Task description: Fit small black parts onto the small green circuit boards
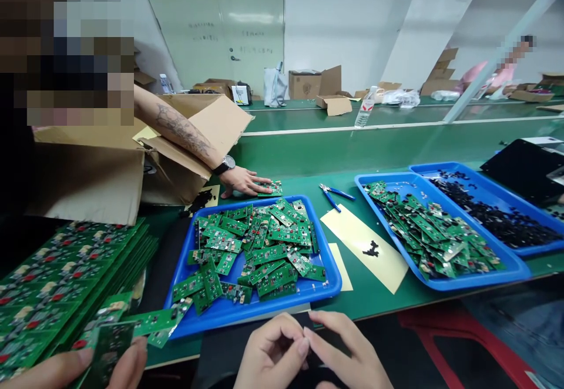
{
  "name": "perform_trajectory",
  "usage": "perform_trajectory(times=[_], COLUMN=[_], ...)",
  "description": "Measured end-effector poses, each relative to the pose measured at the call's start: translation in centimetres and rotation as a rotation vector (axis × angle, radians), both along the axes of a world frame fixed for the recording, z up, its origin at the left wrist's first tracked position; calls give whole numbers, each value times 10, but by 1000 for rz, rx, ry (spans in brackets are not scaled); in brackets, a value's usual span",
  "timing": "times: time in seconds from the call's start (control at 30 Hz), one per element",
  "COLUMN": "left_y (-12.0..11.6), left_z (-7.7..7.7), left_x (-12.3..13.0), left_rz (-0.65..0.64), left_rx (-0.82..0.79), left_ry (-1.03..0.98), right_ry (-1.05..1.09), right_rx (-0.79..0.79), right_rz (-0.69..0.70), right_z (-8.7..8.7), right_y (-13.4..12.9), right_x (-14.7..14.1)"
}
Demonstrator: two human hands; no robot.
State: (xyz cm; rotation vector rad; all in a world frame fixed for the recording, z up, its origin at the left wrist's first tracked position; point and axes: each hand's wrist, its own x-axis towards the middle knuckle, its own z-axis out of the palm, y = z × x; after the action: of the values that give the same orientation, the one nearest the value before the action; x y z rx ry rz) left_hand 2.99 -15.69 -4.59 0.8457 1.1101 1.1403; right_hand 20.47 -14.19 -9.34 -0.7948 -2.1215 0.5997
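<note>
My left hand (274,351) is closed in a pinch at the bottom middle, thumb against the curled forefinger. Its fingertips meet those of my right hand (346,348), whose fingers are bent and drawn together. Anything between them is too small or hidden to make out. Just beyond my hands is a blue tray (331,280) heaped with small green circuit boards (268,248). To its right, several small black parts (371,249) lie on a sheet of yellow paper (348,224). Behind that paper rest blue-handled cutting pliers (337,194), handles apart.
Another person's hand (247,182) presses a board at the far side. Hands at bottom left (126,365) hold a circuit board beside stacked board panels (57,283). At right stand a second board tray (506,268) and a tray of black parts (506,218). An open carton (92,171) stands left.
</note>
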Motion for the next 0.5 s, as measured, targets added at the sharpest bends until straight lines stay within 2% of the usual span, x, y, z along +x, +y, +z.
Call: perform_trajectory(times=[0.23, 0.4, 0.5], left_y=[0, 1, 2], left_z=[-3, -1, 0], left_x=[4, 6, 6], left_rz=[8, 93, 77], left_rx=[32, 84, 97], left_ry=[-55, -5, 19], right_ry=[60, -59, -47], right_rx=[48, 196, 197], right_rz=[-34, -133, -210], right_z=[7, 18, 24], right_y=[2, 7, 11], right_x=[-4, -5, -5])
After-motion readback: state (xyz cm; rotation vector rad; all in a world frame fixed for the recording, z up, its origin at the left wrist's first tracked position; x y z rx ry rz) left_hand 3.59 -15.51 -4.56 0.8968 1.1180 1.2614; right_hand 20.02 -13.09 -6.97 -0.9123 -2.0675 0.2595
